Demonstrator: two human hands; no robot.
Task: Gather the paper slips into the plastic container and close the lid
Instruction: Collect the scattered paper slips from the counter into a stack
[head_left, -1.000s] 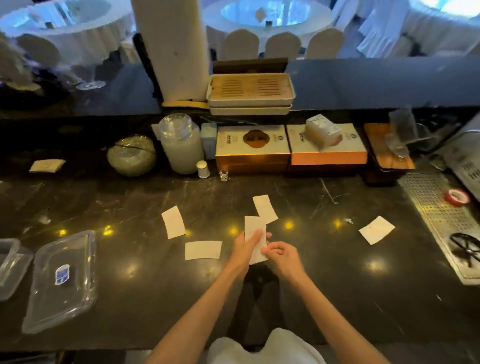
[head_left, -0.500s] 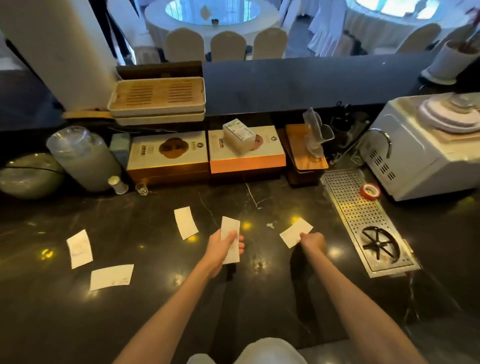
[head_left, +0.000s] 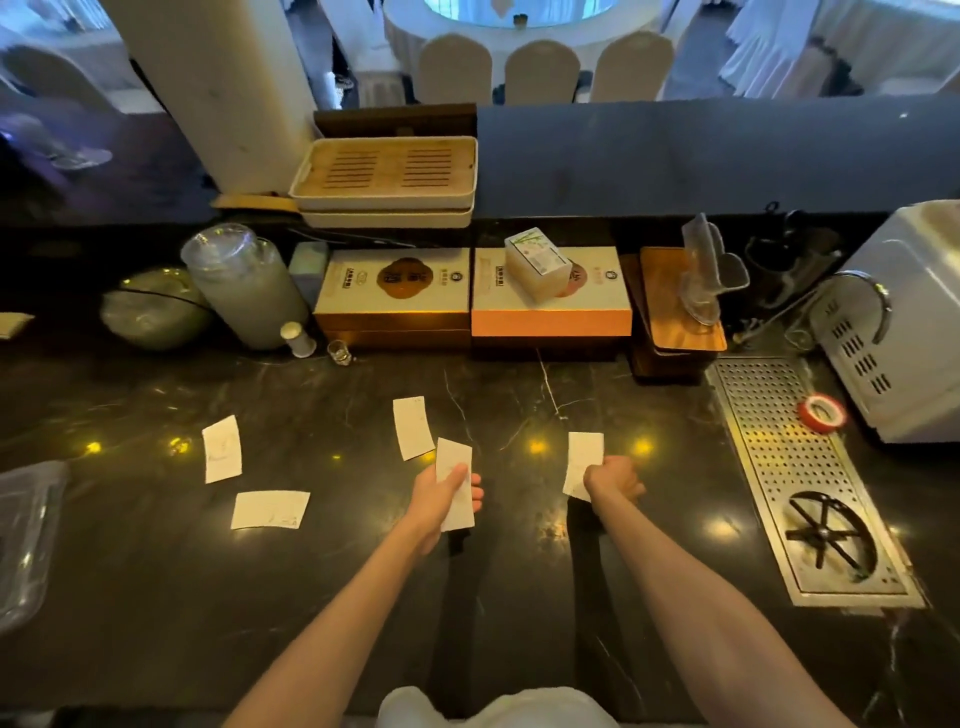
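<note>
Now mid-gathering: the left hand (head_left: 435, 500) and right hand (head_left: 613, 478) each pinch one slip. Three slips lie at ten o'clock; the container (head_left: 26, 540), probably lidless, waits at nine.

No text can be read. The two flat boxes (head_left: 395, 291) (head_left: 551, 301) at twelve o'clock on the counter (head_left: 156, 597) carry small printed marks, and the wrapped pack (head_left: 537, 262) on the right one has a label, all too blurred to make out.
</note>
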